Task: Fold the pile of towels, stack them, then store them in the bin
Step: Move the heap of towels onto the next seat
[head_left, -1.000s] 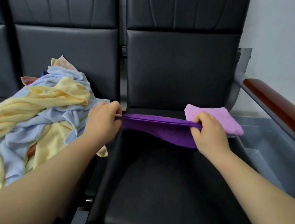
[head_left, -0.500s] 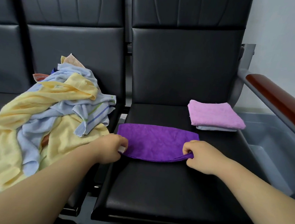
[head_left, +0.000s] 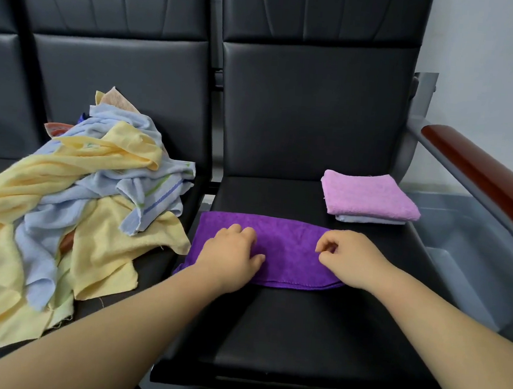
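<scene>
The black seat (head_left: 299,336) holds the folded purple towel (head_left: 287,252) at its middle. The loose towel pile (head_left: 73,210) sprawls to its left and the pink-topped stack (head_left: 368,197) sits behind. The left hand (head_left: 232,253) rests on the purple towel, fingers relaxed. The right hand (head_left: 348,260) curls at the towel's right end, grip unclear.

We see the purple towel (head_left: 287,252) folded flat on the seat (head_left: 299,336). Behind it, a folded pink towel (head_left: 369,194) tops a pale blue towel (head_left: 370,220). Loose towels (head_left: 73,210) heap left, grey bin (head_left: 467,235) right.
</scene>
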`<state>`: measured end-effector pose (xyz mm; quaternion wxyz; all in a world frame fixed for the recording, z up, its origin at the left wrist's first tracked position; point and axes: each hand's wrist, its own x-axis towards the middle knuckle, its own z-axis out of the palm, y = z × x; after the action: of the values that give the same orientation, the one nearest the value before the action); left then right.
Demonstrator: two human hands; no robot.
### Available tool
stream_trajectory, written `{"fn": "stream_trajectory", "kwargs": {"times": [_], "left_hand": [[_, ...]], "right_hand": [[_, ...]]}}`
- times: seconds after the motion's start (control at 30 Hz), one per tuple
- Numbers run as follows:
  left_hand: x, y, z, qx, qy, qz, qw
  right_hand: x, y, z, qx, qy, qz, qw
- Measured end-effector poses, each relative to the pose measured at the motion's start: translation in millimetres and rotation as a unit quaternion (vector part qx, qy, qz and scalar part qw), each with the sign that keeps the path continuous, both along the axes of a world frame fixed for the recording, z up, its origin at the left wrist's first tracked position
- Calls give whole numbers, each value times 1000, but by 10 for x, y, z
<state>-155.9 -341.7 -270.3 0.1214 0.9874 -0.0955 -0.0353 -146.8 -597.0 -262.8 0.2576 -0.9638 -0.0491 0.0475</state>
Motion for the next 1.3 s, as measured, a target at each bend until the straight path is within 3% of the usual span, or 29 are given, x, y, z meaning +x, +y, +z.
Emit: {"fn": "stream_trajectory", "kwargs": {"times": [0.13, 0.27, 0.37, 0.53, 0.63, 0.73, 0.93, 1.03, 1.13, 1.3], "left_hand": [[-22, -202, -87, 44, 13, 39, 998], [-5, -246, -197, 88, 34, 54, 994], [107, -225, -253, 72, 48, 40, 995], [531, -3, -239, 78, 58, -12, 995], [534, 26, -232, 75, 26, 12, 997], [305, -94, -177, 39, -21, 57, 997], [-95, -235, -153, 45, 20, -63, 997], [-164, -183, -184, 38, 15, -74, 996], [-211, -167, -185, 9, 1, -84, 996], [-255, -146, -176, -7, -4, -124, 992]], "right_hand": [[122, 12, -95, -25, -34, 21, 999], [217, 23, -123, -86, -1, 54, 995], [219, -2, -89, -119, 10, 36, 992], [53, 57, -20, -76, 51, 34, 995], [-4, 104, -31, -33, 56, 43, 997], [47, 79, -68, -32, 24, -23, 999], [89, 83, -55, -80, 88, -54, 991], [60, 22, -30, 35, 85, -108, 990], [-5, -18, -58, 231, 131, -157, 951], [-75, -79, -79, 303, 174, -154, 924]]}}
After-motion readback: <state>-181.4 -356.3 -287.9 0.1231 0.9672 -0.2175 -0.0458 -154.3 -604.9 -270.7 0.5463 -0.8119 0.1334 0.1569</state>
